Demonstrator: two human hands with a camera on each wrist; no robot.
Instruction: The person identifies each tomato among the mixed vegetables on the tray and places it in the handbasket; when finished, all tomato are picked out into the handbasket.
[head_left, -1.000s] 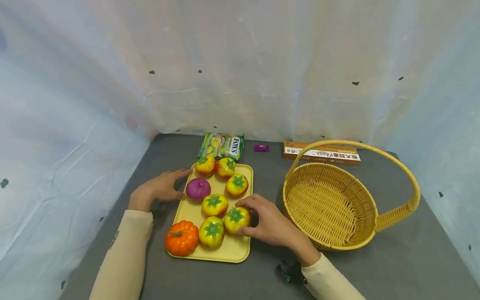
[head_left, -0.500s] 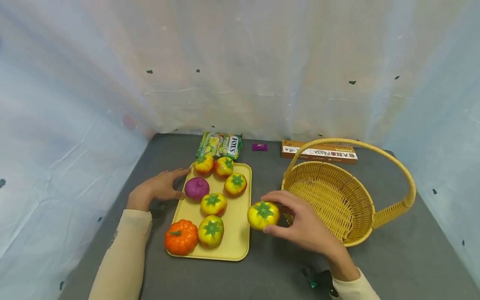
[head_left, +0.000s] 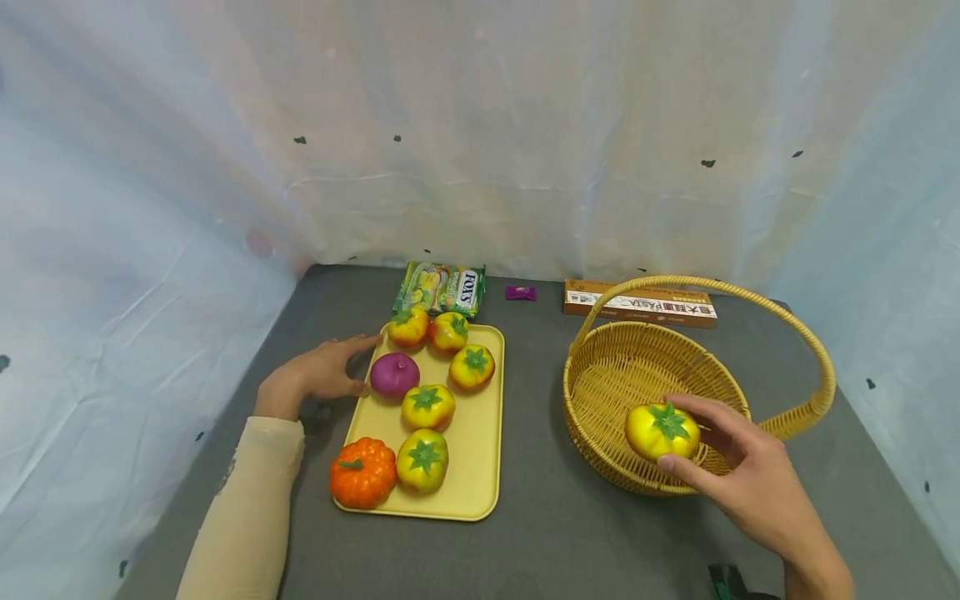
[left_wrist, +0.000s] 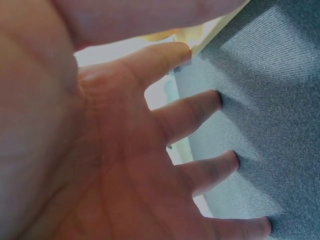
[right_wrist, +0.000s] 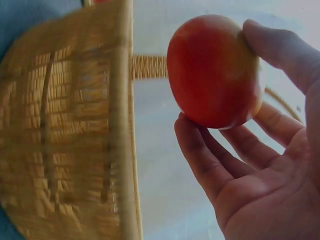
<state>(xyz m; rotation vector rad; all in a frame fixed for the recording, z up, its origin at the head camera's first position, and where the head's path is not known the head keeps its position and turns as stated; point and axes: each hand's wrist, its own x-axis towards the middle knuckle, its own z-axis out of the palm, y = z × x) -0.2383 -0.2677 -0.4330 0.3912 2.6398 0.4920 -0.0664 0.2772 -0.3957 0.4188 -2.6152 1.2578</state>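
Probably light, stiff and slick, the round yellow-red plastic-looking persimmon [head_left: 651, 435] suits the side grip of the right hand [head_left: 756, 482], fingers clamped on it

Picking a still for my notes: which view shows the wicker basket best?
The head view: most of the wicker basket shows, handle and inside included, though the right hand and held fruit hide part. The right wrist view gives only some woven side and pieces of handle; the left wrist view shows none.
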